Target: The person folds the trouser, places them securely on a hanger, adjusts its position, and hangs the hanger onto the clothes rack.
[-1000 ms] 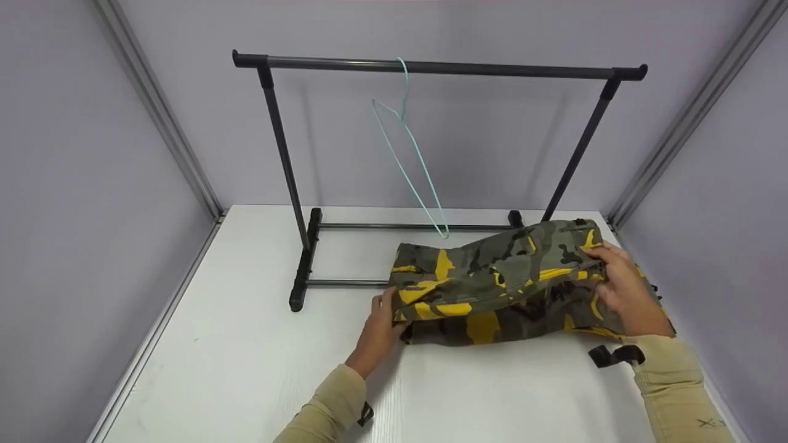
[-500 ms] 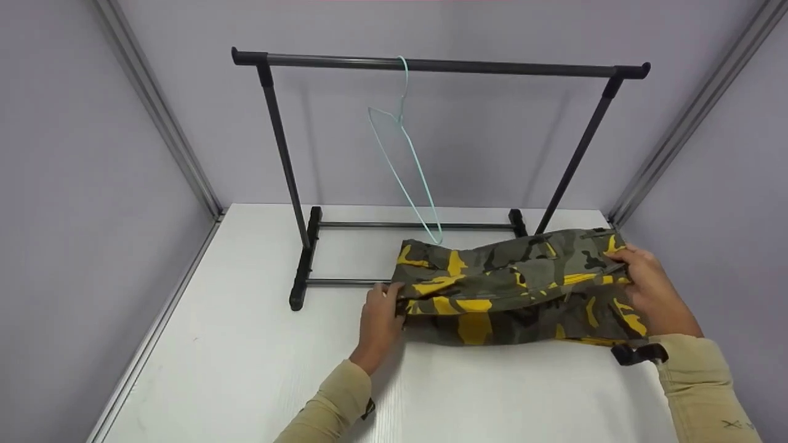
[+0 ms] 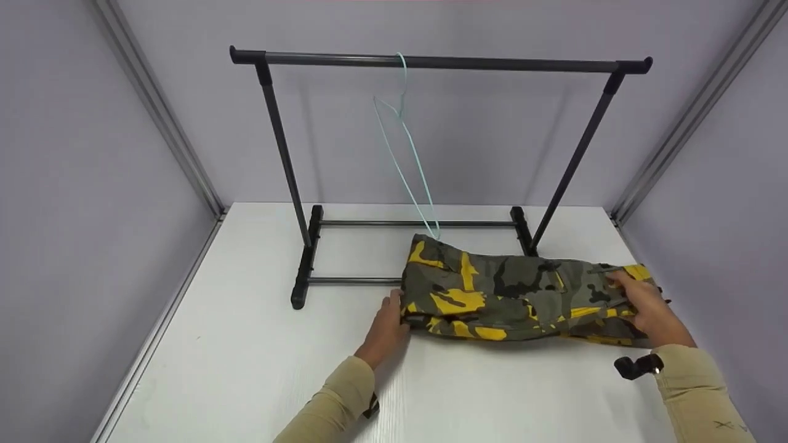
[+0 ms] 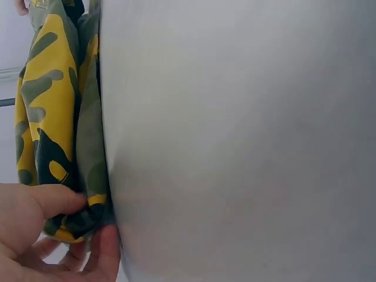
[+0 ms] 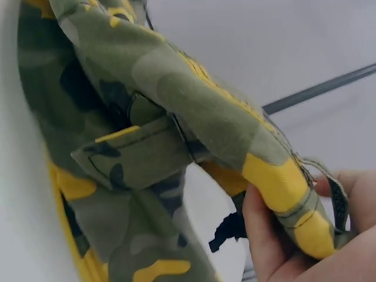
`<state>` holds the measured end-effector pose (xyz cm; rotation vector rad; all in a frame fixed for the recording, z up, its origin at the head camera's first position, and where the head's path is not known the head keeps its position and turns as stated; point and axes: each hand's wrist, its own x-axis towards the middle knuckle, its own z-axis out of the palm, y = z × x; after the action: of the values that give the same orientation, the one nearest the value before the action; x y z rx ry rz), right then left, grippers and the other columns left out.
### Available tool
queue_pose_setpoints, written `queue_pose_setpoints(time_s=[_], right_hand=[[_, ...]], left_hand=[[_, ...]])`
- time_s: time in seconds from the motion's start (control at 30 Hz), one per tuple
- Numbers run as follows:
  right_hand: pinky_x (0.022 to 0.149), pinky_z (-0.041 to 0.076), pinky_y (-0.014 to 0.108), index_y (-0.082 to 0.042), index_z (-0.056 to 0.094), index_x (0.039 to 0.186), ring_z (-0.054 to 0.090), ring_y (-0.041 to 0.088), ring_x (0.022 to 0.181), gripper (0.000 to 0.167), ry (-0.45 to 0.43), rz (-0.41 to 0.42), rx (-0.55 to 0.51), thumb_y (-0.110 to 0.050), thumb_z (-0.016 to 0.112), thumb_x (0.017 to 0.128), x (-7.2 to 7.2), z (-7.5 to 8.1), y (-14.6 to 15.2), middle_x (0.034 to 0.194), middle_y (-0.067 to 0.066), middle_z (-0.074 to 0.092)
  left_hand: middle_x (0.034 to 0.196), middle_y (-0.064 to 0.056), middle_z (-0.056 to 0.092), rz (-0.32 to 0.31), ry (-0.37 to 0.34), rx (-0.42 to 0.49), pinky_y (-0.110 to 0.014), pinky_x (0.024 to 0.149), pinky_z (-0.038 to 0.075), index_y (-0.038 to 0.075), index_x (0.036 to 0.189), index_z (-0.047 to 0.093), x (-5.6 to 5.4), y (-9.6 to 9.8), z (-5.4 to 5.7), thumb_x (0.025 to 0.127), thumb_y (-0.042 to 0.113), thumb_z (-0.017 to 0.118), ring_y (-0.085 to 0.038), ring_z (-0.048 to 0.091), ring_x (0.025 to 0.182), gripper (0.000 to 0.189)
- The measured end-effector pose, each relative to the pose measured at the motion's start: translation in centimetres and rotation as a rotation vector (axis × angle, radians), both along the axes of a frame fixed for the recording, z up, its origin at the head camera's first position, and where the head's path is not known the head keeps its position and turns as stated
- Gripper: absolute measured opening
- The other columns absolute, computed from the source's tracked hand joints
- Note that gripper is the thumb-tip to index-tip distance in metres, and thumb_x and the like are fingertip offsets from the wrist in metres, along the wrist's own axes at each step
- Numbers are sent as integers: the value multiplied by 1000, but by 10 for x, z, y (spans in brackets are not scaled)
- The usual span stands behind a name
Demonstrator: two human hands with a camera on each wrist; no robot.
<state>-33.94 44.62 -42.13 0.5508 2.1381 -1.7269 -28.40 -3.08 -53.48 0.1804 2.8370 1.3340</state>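
Folded camouflage pants (image 3: 486, 298) in grey-green, black and yellow lie lengthwise over the front right of the rack's base. At their left end my left hand (image 3: 386, 329) grips the folded leg end; the left wrist view has the thumb on top of the cloth (image 4: 56, 106) and the fingers beneath. My right hand (image 3: 649, 311) holds the other end. Seen from the right wrist, it pinches the upper edge beside a belt loop (image 5: 338, 202), and a pocket flap (image 5: 138, 150) hangs on the near layer. That upper layer is lifted off the one below.
A black garment rack (image 3: 468, 63) stands on the white table (image 3: 246, 369). From its top bar hangs a thin light-blue wire hanger (image 3: 414, 141), its lower end just behind the pants. Grey walls (image 3: 720, 215) enclose the table at the back and both sides.
The pants have shifted right and their upper layer has come down toward the near side, covering most of the lower one. Both hands moved right with them. The hanger swings slightly.
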Motion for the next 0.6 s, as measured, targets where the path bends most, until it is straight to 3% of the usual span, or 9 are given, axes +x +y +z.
queue_pose_setpoints(time_s=[0.07, 0.13, 0.2, 0.23, 0.3, 0.4, 0.5, 0.6], right_hand=[[89, 43, 41, -4, 37, 134, 49, 27, 107, 73, -15, 72, 84, -57, 55, 85, 0, -7, 2, 118, 14, 48], [98, 33, 50, 5, 15, 144, 33, 40, 124, 95, -17, 139, 159, -60, 51, 85, 1, -12, 3, 136, 28, 31], [101, 26, 55, 8, 0, 144, 21, 46, 129, 99, 18, 178, 210, -58, 48, 88, 1, -15, 2, 144, 33, 13], [101, 28, 55, 9, 0, 144, 22, 47, 129, 98, 46, 181, 231, -56, 47, 90, 0, -15, 1, 144, 34, 13], [96, 35, 51, 9, 8, 144, 34, 44, 122, 90, 113, 180, 295, -53, 46, 92, -2, -13, -2, 138, 34, 24], [80, 47, 36, 9, 34, 135, 56, 23, 96, 68, 242, 165, 361, -45, 46, 95, -6, -6, -4, 111, 17, 54], [67, 50, 27, 7, 45, 125, 57, 7, 76, 55, 333, 140, 374, -39, 48, 96, -7, 7, -2, 89, -3, 58], [63, 51, 26, 5, 47, 124, 59, 4, 71, 52, 387, 112, 341, -37, 50, 95, -6, 20, 1, 82, -11, 59]], left_hand=[[123, -11, 45, -5, 28, 13, -38, 92, 41, 10, 137, 30, -1, 2, -1, 84, -4, 61, -23, 48, 112, 63], [124, -10, 45, -6, 61, 18, -37, 94, 40, 10, 136, 32, -1, 3, -1, 83, -5, 62, -22, 46, 114, 62], [123, -9, 45, -8, 93, 10, -37, 93, 40, 10, 134, 34, -2, 4, 2, 83, -6, 62, -20, 46, 113, 61], [122, -9, 45, -8, 110, 6, -36, 93, 40, 10, 133, 35, -2, 4, 3, 82, -6, 62, -20, 46, 113, 60], [121, -8, 45, -1, 140, -3, -37, 92, 41, 9, 131, 37, -2, 5, 7, 83, -7, 62, -20, 47, 111, 57], [116, -7, 46, 18, 174, -10, -36, 89, 42, 10, 128, 41, -3, 8, 13, 82, -8, 62, -19, 48, 108, 53], [113, -5, 47, 33, 227, -59, -34, 87, 43, 12, 125, 44, -2, 12, 17, 81, -7, 65, -18, 48, 106, 52], [108, -4, 48, 51, 319, -153, -32, 83, 45, 12, 123, 47, 0, 15, 19, 79, -5, 69, -18, 48, 101, 52]])
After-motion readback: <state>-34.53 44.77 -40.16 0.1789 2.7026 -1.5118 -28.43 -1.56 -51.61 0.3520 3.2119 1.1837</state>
